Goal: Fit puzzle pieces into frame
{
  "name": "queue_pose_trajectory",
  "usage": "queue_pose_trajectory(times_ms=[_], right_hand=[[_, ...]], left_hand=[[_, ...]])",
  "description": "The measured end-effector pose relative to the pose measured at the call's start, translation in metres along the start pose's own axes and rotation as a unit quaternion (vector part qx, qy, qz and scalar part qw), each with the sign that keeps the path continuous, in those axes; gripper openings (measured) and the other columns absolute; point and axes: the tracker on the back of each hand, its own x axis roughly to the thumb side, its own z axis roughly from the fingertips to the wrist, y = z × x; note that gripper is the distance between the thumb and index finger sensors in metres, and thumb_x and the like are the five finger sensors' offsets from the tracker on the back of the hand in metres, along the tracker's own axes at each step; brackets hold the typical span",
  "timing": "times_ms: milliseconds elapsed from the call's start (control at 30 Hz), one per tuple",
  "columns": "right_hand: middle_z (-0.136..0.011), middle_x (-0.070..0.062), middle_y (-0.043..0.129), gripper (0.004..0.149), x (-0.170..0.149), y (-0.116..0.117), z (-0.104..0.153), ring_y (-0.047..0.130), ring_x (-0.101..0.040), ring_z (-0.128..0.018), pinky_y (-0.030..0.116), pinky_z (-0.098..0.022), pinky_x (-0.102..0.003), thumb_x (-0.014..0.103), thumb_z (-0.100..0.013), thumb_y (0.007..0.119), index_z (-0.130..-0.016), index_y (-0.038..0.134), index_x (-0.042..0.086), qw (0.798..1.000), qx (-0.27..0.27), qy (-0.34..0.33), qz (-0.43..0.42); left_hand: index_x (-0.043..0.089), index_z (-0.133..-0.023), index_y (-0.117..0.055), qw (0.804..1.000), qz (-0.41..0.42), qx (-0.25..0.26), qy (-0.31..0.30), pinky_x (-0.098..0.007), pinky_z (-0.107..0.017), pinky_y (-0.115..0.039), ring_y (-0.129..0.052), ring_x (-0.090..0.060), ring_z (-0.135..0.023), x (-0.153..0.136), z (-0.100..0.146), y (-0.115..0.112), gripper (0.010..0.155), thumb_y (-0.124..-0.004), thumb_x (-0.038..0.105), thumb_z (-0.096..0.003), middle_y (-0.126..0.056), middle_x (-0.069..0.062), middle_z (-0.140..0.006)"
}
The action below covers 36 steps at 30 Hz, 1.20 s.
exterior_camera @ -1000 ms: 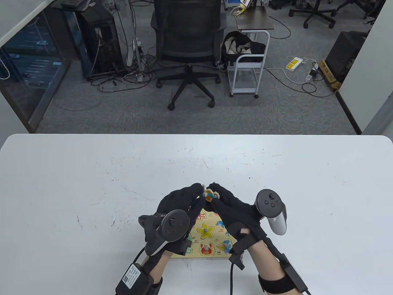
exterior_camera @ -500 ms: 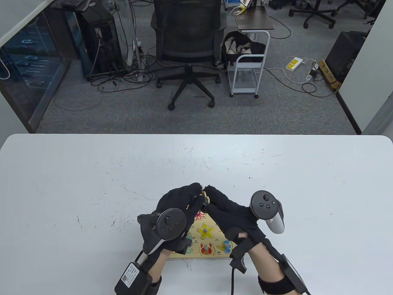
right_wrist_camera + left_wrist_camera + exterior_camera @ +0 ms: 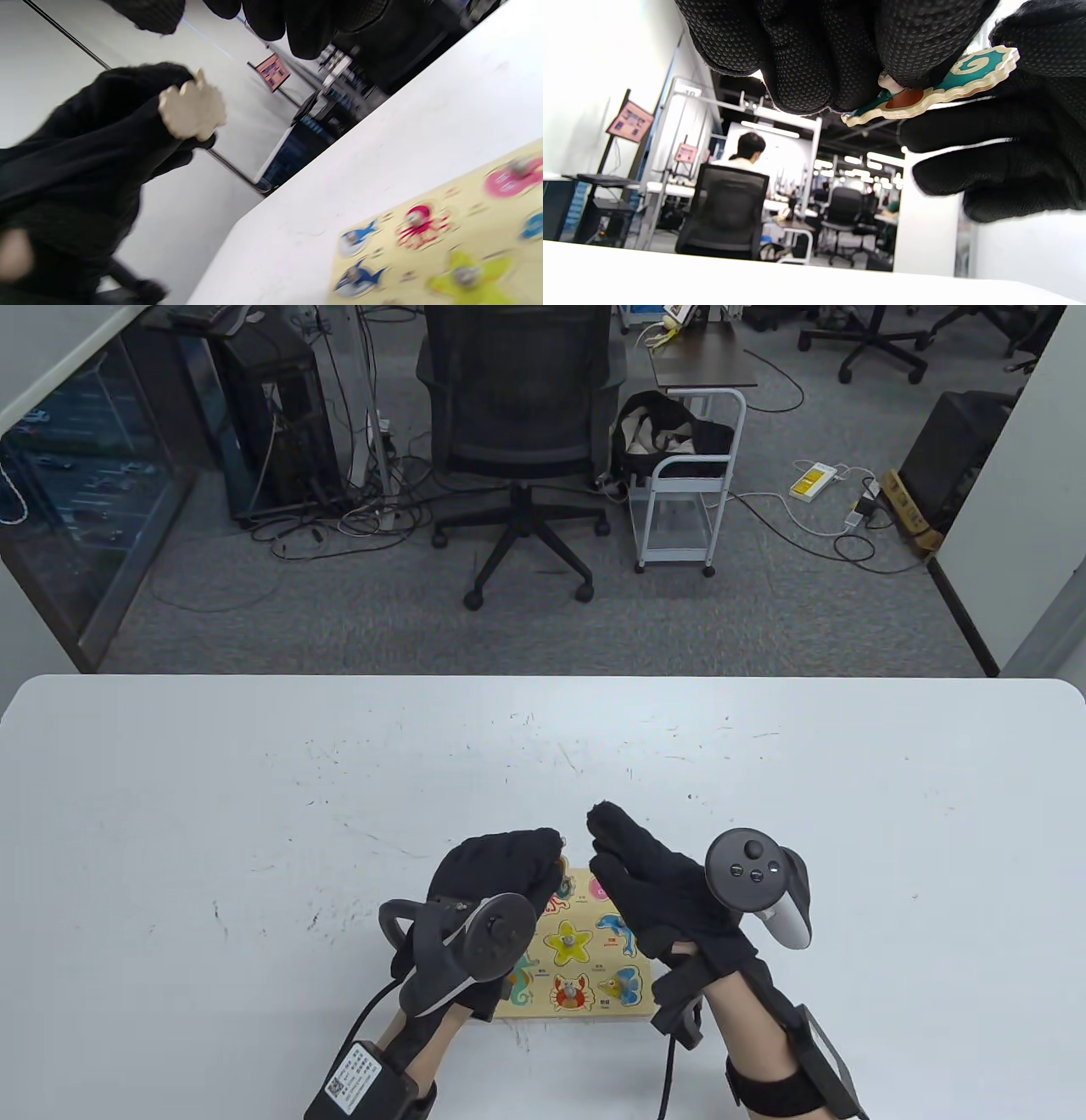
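Note:
The yellow wooden puzzle frame [image 3: 543, 1006] lies at the table's near edge, partly under both hands; it also shows in the right wrist view [image 3: 475, 212]. Starfish [image 3: 567, 940], crab [image 3: 570, 991] and dolphin [image 3: 615, 927] pieces sit in it. My left hand [image 3: 551, 857] curls over the frame's far left corner. Its fingers pinch a teal and orange puzzle piece [image 3: 937, 89], held above the table. The piece's pale underside shows in the right wrist view [image 3: 193, 110]. The table view hides it almost fully. My right hand [image 3: 607, 836] is open and empty, fingers stretched out, just right of the left hand.
The white table [image 3: 254, 780] spreads wide to the left, right and far side of the frame. An office chair [image 3: 517, 432] and a small white cart [image 3: 687, 475] stand on the floor beyond the far edge.
Both hands held the piece together before. My right hand has let go, opened and moved slightly right. My left hand keeps the piece and has drawn back a little toward the frame.

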Motion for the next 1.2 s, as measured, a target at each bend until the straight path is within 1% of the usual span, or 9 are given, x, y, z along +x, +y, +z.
queue_pose_trajectory(times_ms=[100, 233, 300, 400, 467, 667, 867, 1033, 1200], right_hand=[[-0.113, -0.011, 0.063, 0.066, 0.000, -0.009, 0.004, 0.073, -0.041, -0.098, 0.057, -0.072, -0.059, 0.050, -0.052, 0.074, -0.109, 0.054, 0.024, 0.997, -0.034, 0.025, 0.057], [-0.115, -0.009, 0.061, 0.066, 0.000, -0.022, 0.011, 0.069, -0.042, -0.101, 0.055, -0.074, -0.059, 0.051, -0.052, 0.073, -0.109, 0.053, 0.026, 0.985, -0.081, 0.058, 0.139], [-0.116, -0.008, 0.059, 0.066, 0.000, -0.029, 0.015, 0.067, -0.041, -0.102, 0.053, -0.075, -0.060, 0.052, -0.052, 0.073, -0.110, 0.053, 0.027, 0.975, -0.106, 0.081, 0.178], [-0.117, -0.006, 0.058, 0.066, 0.000, -0.039, 0.022, 0.065, -0.040, -0.104, 0.052, -0.076, -0.059, 0.053, -0.052, 0.072, -0.110, 0.052, 0.029, 0.946, -0.148, 0.142, 0.250], [-0.117, -0.006, 0.058, 0.066, -0.003, -0.045, 0.024, 0.065, -0.040, -0.104, 0.052, -0.076, -0.059, 0.053, -0.052, 0.073, -0.110, 0.052, 0.029, 0.939, -0.168, 0.151, 0.258], [-0.119, -0.005, 0.053, 0.068, -0.011, -0.055, 0.027, 0.058, -0.040, -0.108, 0.048, -0.078, -0.060, 0.054, -0.052, 0.072, -0.111, 0.049, 0.031, 0.940, -0.166, 0.179, 0.239], [-0.120, -0.004, 0.050, 0.068, -0.018, -0.053, 0.022, 0.053, -0.040, -0.110, 0.044, -0.080, -0.060, 0.054, -0.052, 0.072, -0.111, 0.048, 0.031, 0.940, -0.153, 0.192, 0.237], [-0.120, -0.004, 0.051, 0.069, -0.021, -0.051, 0.018, 0.055, -0.040, -0.110, 0.045, -0.080, -0.060, 0.055, -0.051, 0.072, -0.111, 0.047, 0.031, 0.942, -0.142, 0.192, 0.237], [-0.120, -0.004, 0.051, 0.070, -0.021, -0.051, 0.018, 0.056, -0.040, -0.109, 0.046, -0.079, -0.060, 0.055, -0.051, 0.072, -0.111, 0.046, 0.031, 0.943, -0.142, 0.188, 0.234]], left_hand=[[0.042, -0.091, -0.082, 0.998, -0.050, -0.029, -0.016, -0.042, -0.069, -0.081, -0.099, -0.012, -0.082, 0.003, 0.001, -0.003, 0.046, -0.087, 0.050, -0.0469, -0.099, 0.013, -0.089], [0.042, -0.091, -0.082, 0.991, -0.110, -0.073, -0.038, -0.042, -0.069, -0.081, -0.099, -0.012, -0.082, 0.007, 0.002, -0.011, 0.046, -0.087, 0.050, -0.0467, -0.099, 0.014, -0.089], [0.043, -0.091, -0.082, 0.985, -0.138, -0.089, -0.046, -0.042, -0.070, -0.081, -0.099, -0.011, -0.082, 0.008, 0.004, -0.017, 0.045, -0.087, 0.050, -0.0467, -0.098, 0.014, -0.089], [0.043, -0.091, -0.082, 0.976, -0.172, -0.120, -0.060, -0.042, -0.070, -0.081, -0.099, -0.011, -0.083, 0.011, 0.009, -0.032, 0.046, -0.087, 0.050, -0.0463, -0.098, 0.014, -0.089], [0.043, -0.091, -0.082, 0.968, -0.195, -0.143, -0.067, -0.042, -0.070, -0.081, -0.099, -0.011, -0.083, 0.012, 0.012, -0.043, 0.045, -0.088, 0.050, -0.0462, -0.098, 0.015, -0.089], [0.044, -0.090, -0.082, 0.945, -0.253, -0.191, -0.085, -0.040, -0.071, -0.080, -0.099, -0.010, -0.083, 0.011, 0.021, -0.076, 0.045, -0.088, 0.051, -0.0457, -0.098, 0.015, -0.089], [0.045, -0.090, -0.082, 0.924, -0.276, -0.242, -0.103, -0.040, -0.071, -0.080, -0.099, -0.009, -0.083, 0.011, 0.030, -0.104, 0.045, -0.088, 0.051, -0.0455, -0.098, 0.016, -0.089], [0.044, -0.090, -0.082, 0.916, -0.284, -0.261, -0.113, -0.040, -0.071, -0.080, -0.099, -0.009, -0.083, 0.016, 0.033, -0.117, 0.046, -0.088, 0.051, -0.0453, -0.098, 0.016, -0.089], [0.044, -0.090, -0.082, 0.912, -0.289, -0.268, -0.114, -0.040, -0.071, -0.080, -0.098, -0.010, -0.083, 0.021, 0.033, -0.123, 0.046, -0.088, 0.051, -0.0453, -0.098, 0.016, -0.089]])
